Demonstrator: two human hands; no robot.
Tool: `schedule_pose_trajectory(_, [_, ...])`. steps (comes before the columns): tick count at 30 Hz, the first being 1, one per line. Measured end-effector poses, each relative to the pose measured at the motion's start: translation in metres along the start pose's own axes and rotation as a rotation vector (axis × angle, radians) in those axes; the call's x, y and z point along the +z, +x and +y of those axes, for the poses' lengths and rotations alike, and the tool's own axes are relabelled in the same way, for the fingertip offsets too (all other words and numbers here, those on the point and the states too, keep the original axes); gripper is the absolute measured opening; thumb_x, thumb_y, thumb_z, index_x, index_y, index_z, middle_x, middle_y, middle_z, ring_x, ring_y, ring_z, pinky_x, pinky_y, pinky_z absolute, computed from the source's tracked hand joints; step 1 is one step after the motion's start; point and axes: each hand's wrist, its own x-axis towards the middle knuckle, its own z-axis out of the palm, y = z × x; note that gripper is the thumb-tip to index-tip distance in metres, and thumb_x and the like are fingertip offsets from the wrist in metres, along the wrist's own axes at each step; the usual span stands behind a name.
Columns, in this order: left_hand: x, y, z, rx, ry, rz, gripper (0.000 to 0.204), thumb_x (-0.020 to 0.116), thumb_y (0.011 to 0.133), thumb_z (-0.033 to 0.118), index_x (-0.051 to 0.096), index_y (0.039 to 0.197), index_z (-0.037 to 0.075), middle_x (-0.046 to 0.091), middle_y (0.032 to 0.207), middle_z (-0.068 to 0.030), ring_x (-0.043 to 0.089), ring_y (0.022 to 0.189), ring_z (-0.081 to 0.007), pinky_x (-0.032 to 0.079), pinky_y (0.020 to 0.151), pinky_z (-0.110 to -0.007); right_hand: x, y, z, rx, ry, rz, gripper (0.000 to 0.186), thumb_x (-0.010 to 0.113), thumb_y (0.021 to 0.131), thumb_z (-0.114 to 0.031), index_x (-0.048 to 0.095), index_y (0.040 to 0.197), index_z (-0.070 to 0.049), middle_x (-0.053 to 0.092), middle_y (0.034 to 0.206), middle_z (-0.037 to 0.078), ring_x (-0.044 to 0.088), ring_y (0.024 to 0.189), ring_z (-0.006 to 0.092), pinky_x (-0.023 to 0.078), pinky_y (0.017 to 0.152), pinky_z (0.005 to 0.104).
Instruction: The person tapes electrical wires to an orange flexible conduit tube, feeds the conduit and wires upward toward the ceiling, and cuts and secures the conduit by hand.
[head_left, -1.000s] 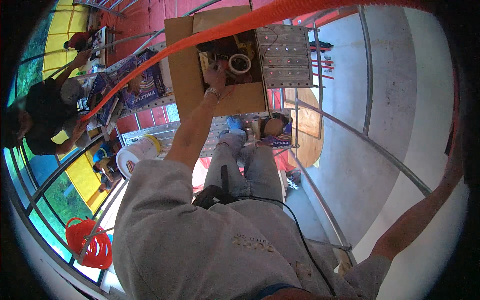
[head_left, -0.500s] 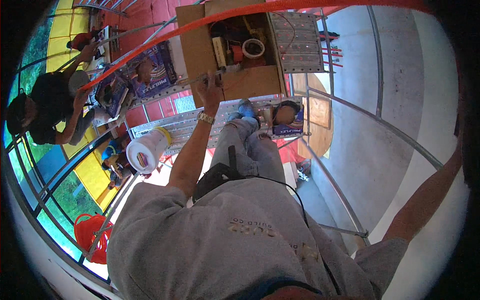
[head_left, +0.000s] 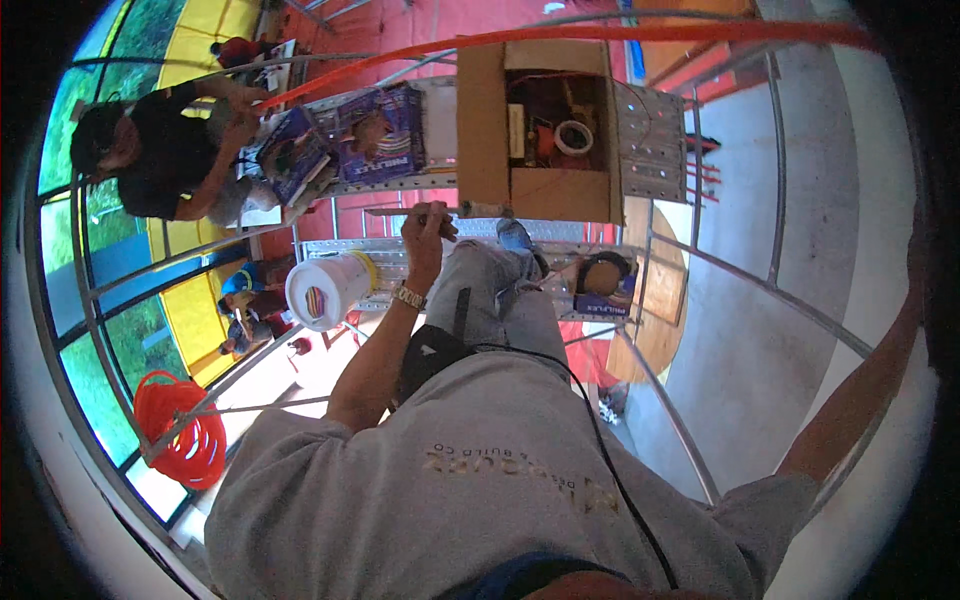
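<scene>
My left hand, with a watch on the wrist, is closed around a long thin tool. A narrow pointed blade-like part sticks out to the left of the fingers, and a thicker, pale end sticks out to the right; its exact kind is unclear. The tool lies level just below the near edge of an open cardboard box. Inside the box are a white roll and assorted small items. My right arm stretches up along the right side, and its hand is lost in the dark rim.
An orange flexible tube crosses overhead, toward a co-worker's hands at left. Scaffold pipes surround metal planks. A white bucket, printed boxes, an orange coil and a grey wall stand around.
My left hand has drawn back from the cardboard box's edge, with the thin tool now plainly visible in it. The view has shifted, so the box and co-worker appear farther right.
</scene>
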Motion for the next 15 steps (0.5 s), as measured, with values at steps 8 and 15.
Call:
schedule_pose_trajectory(8, [-0.063, -0.015, 0.050, -0.069, 0.068, -0.039, 0.028, 0.063, 0.105, 0.027, 0.066, 0.095, 0.001, 0.064, 0.073, -0.0048, 0.063, 0.058, -0.0136, 0.054, 0.053, -0.030, 0.024, -0.006, 0.004, 0.020, 0.091, -0.012, 0.062, 0.050, 0.106, -0.017, 0.028, 0.164, -0.019, 0.056, 0.142, 0.011, 0.062, 0.123, 0.0254, 0.051, 0.104, 0.0390])
schedule_pose_trajectory(15, [-0.092, -0.006, 0.088, -0.108, 0.063, -0.019, 0.028, 0.062, 0.105, 0.027, 0.063, 0.090, 0.003, 0.064, 0.072, -0.0036, 0.062, 0.060, -0.0120, 0.051, 0.055, -0.028, -0.022, 0.015, -0.017, 0.051, 0.034, -0.115, 0.063, 0.051, 0.106, -0.023, 0.028, 0.164, -0.021, 0.069, 0.113, 0.020, 0.067, 0.113, 0.0241, 0.054, 0.096, 0.0368])
